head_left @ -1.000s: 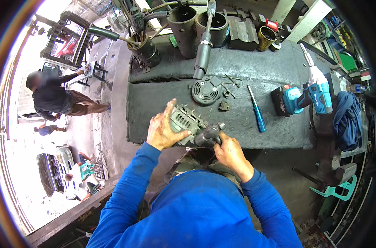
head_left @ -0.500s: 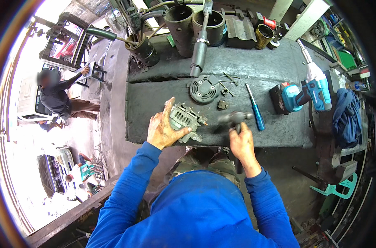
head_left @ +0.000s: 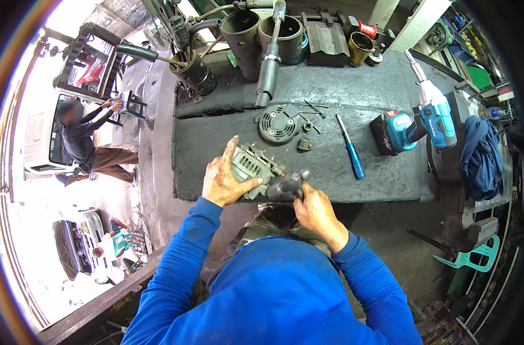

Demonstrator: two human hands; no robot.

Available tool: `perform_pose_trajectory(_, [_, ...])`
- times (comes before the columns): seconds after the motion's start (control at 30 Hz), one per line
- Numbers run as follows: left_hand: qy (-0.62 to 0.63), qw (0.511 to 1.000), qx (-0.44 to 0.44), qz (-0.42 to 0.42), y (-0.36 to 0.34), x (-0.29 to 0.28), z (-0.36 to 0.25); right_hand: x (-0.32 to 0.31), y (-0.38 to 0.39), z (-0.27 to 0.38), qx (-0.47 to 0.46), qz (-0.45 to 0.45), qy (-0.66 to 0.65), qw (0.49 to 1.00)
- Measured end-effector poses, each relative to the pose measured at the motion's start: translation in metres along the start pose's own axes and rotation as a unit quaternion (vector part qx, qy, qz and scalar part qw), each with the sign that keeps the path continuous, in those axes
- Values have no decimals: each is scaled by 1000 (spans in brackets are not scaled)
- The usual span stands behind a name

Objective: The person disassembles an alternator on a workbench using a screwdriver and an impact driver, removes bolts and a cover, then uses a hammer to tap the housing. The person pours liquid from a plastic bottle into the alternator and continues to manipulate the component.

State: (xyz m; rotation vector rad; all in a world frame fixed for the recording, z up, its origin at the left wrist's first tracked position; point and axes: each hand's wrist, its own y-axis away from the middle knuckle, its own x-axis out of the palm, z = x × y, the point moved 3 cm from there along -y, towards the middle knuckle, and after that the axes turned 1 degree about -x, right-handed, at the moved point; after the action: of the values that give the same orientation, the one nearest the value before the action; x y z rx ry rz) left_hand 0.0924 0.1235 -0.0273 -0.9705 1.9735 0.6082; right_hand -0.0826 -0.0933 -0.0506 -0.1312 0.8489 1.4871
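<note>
Greasy left hand (head_left: 224,181) steadies ribbed metal alternator housing (head_left: 253,168).

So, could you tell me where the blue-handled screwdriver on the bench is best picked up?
Grip the blue-handled screwdriver by its blue handle, from above: it lies flat on the workbench with bare surface on both sides, and the handle is thicker than the thin metal shaft.

I see a grey, ribbed alternator housing (head_left: 251,168) just left of the frame's centre, at the near edge of the dark workbench, tilted and grimy, its finned face turned up and to the left. Touching its right side is a dark hammer-like tool (head_left: 289,184), its blunt head pointing toward the upper right, low in the frame's middle, its handle hidden from me.
</note>
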Motion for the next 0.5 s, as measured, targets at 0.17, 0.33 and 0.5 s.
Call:
perform_pose_trajectory(0.17, [-7, 1000, -5, -10, 2, 1, 1, -24, 3, -5, 39, -251, -147, 956])
perform_pose_trajectory(0.33, [-12, 1000, -15, -8, 1, 2, -1, -16, -1, 2, -7, -120, -35, 992])
perform_pose_trajectory(0.5, [17, 999, -22, -15, 1, 4, 0, -23, 3, -3, 17, -244, -117, 962])
